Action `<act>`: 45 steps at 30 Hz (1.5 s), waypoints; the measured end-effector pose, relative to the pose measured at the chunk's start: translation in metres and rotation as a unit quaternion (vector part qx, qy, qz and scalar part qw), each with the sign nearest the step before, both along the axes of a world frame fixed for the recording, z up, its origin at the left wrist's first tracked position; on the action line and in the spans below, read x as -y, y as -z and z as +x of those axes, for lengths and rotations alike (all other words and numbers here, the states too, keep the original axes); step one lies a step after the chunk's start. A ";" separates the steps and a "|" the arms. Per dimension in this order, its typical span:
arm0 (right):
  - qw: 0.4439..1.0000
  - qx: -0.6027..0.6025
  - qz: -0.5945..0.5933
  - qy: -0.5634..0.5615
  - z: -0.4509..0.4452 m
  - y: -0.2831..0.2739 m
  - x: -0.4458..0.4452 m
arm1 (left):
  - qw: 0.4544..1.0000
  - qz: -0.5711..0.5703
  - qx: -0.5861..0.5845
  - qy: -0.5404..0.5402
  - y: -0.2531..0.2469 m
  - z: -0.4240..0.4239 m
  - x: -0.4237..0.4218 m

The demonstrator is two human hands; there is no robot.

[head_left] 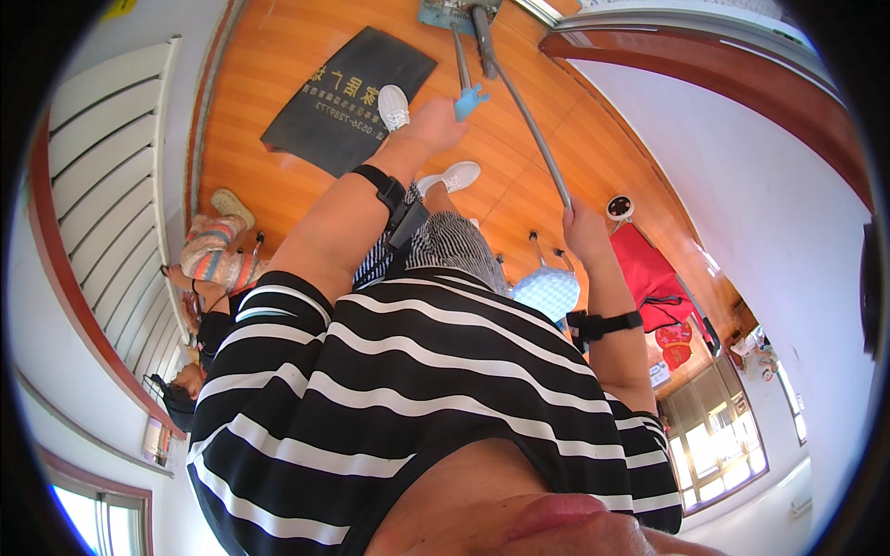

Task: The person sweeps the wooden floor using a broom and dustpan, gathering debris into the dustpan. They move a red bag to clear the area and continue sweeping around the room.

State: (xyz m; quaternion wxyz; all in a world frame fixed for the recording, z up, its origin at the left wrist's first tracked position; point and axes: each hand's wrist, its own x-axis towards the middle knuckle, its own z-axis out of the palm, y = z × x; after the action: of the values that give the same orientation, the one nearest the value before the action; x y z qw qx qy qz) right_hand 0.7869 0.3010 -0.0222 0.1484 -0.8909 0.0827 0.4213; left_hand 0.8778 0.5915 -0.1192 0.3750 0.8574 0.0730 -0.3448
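Note:
My left hand (pixel 438 125) is closed at the light-blue hooked end of a dustpan handle (pixel 471 103). Its thin shaft runs up to a dustpan (pixel 432 15) at the top edge, partly cut off, with debris in it. In my right hand (pixel 585 229) is the end of a long grey broom stick (pixel 532 128). The grey broom head (pixel 481 38) rests against the dustpan's front. Both of my forearms wear black straps, the left one with a dark device (pixel 405 219).
A dark doormat (pixel 334 76) bearing writing lies beside my feet. Near a white radiator (pixel 115 187) is another person (pixel 215 313). A blue checked stool (pixel 549 288) and a red fabric trolley bag (pixel 643 271) stand to the right. A brown-edged wall (pixel 702 104) bounds the right side.

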 end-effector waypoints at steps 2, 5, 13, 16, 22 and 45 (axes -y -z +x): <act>1.000 0.019 -0.001 0.018 0.018 0.002 -0.008 | 1.000 0.002 -0.002 -0.008 0.001 -0.004 0.001; 1.000 0.001 -0.005 0.014 0.038 0.006 -0.023 | 1.000 0.008 0.002 -0.005 -0.004 -0.006 0.002; 0.997 -0.071 -0.033 -0.024 -0.007 0.031 -0.013 | 0.999 0.012 0.051 0.009 -0.004 0.007 0.004; 0.994 -0.101 -0.030 -0.033 -0.025 0.024 0.000 | 0.999 -0.001 0.052 -0.005 -0.005 0.009 0.004; 0.996 -0.077 -0.024 -0.038 -0.043 -0.002 0.014 | 0.999 -0.016 0.042 -0.012 -0.004 0.004 0.004; 0.999 -0.038 -0.001 -0.037 -0.048 0.007 0.044 | 0.997 0.016 0.062 -0.032 -0.004 0.031 0.010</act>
State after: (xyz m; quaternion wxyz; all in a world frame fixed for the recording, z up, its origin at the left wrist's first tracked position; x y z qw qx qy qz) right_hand 0.7385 0.2568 -0.0288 0.1287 -0.8769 0.0558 0.4597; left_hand 0.9091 0.5813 -0.1152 0.3756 0.8804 0.0825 -0.2773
